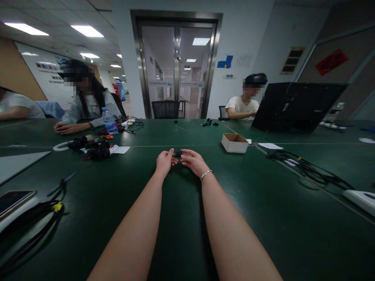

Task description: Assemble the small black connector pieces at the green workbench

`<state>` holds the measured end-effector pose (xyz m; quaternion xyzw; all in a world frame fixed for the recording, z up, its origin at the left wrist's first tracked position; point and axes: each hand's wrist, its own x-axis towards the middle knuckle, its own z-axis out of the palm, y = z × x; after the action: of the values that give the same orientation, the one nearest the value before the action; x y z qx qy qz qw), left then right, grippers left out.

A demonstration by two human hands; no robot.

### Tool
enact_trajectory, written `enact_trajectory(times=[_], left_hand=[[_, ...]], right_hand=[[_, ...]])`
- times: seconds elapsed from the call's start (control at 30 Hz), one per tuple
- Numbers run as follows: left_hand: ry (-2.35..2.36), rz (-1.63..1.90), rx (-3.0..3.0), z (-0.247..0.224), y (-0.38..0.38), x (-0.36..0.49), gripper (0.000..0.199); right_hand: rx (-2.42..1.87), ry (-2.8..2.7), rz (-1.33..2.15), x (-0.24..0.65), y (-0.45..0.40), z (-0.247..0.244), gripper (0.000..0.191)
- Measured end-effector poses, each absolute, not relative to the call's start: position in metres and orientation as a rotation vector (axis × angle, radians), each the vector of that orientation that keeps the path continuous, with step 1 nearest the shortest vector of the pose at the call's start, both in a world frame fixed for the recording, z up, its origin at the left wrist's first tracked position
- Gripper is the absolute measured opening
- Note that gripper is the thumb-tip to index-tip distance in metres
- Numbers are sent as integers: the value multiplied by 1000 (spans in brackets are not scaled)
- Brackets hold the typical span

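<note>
A small black piece (pixel 177 154), roughly cylindrical, is held level between my two hands just above the green table. My left hand (pixel 165 160) pinches its left end between thumb and fingers. At the right end, the fingertips of my right hand (pixel 193 160) close on the same piece; a silver bangle circles that wrist. The fingers cover much of the piece, so its exact kind cannot be made out.
The green table (pixel 181 218) carries an open cardboard box (pixel 234 145) right of my hands. Black bundles (pixel 98 149) and a water bottle (pixel 109 121) stand left. Black cables (pixel 310 169) lie right, near a large black monitor (pixel 295 107). Several people sit around the table.
</note>
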<state>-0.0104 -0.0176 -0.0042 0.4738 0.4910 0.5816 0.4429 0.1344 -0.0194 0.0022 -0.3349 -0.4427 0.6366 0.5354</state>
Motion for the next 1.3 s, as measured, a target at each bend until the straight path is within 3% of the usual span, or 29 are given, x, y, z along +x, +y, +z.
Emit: enact_trajectory(times=[0.47, 0.73, 0.9, 1.1, 1.3], left_hand=[[1378, 1406, 1234, -3, -18, -9, 40], [1393, 1404, 1327, -1, -22, -9, 40], [1216, 1464, 1347, -3, -20, -11, 35], [1170, 1442, 1236, -2, -19, -9, 19], [1247, 1396, 1190, 5, -23, -6, 22]], right_hand=[[-789, -1092, 1493, 133, -18, -1, 30], [-837, -1017, 1509, 132, -20, 3, 20], [-871, -952, 1516, 131, -20, 7, 6], [-849, -937, 1504, 129, -20, 6, 8], [-840, -917, 1498, 130, -17, 4, 7]])
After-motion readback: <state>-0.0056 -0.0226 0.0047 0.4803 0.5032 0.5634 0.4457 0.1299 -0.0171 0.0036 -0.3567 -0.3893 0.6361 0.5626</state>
